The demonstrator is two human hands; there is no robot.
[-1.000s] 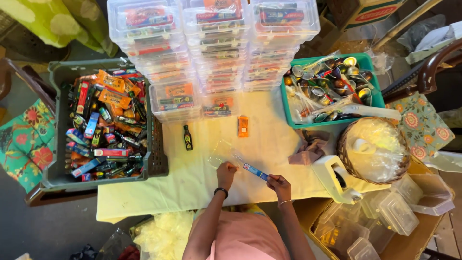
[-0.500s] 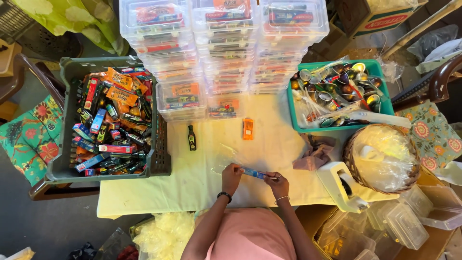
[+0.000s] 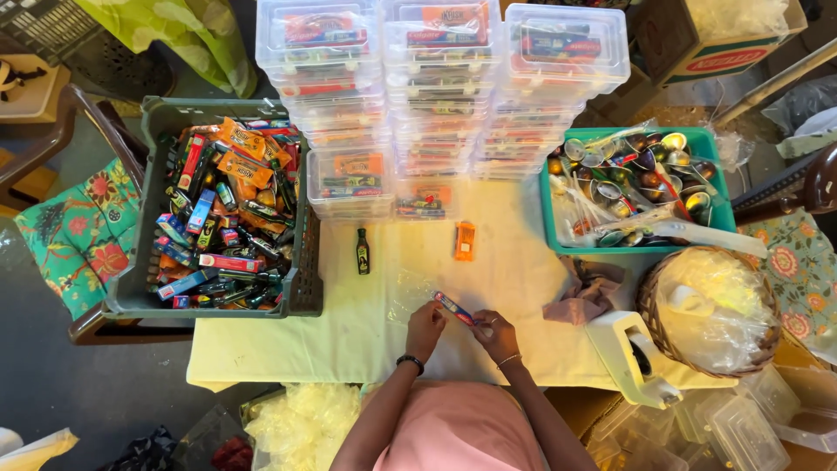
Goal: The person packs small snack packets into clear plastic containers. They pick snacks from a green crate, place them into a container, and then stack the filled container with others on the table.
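A pale yellow table (image 3: 366, 340) bears stacked clear boxes (image 3: 436, 96) at twelve o'clock, a grey crate (image 3: 139, 288) of small packets at nine, and a green tray (image 3: 551, 209) at two. At six, the left hand (image 3: 425, 326) and right hand (image 3: 493, 331) both pinch a slim blue packet (image 3: 454, 308), beside a clear bag (image 3: 410, 288).

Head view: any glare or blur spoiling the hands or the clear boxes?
Head view: even daylight, hands sharp; left hand and right hand pinch a slim blue-and-red packet; sheen on the stacked clear plastic boxes; wide-angle bending at the edges.
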